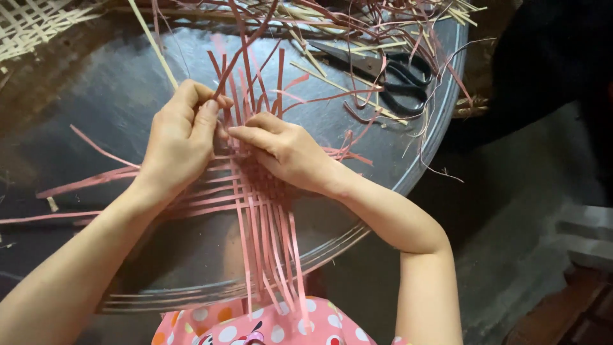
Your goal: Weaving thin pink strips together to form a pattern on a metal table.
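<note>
At the bottom edge of the frame shows a pink garment with white and orange dots [268, 329], and over it hang the loose ends of the pink strips [268, 255], too many and too overlapped to count exactly. Those strips belong to one woven mat [255, 182] lying in the middle of the frame on the round dark metal counter [115, 96], with more ends fanning out toward the left edge. Two hands work on it. The left hand [179, 140] is curled shut, thumb and forefinger pinching an upright strip at the weave's upper edge. The right hand [287, 153] lies partly open and flat on the mat, its fingers stretched leftward and pressing the crossing strips down, fingertips just beside the left thumb. Farther up, toward the upper right, one pair of black-handled scissors [383, 76] rests on the counter among a tangle of loose pink and pale straw-coloured strips [357, 22]. In the upper left corner sits one piece of pale open lattice weave [32, 22].
</note>
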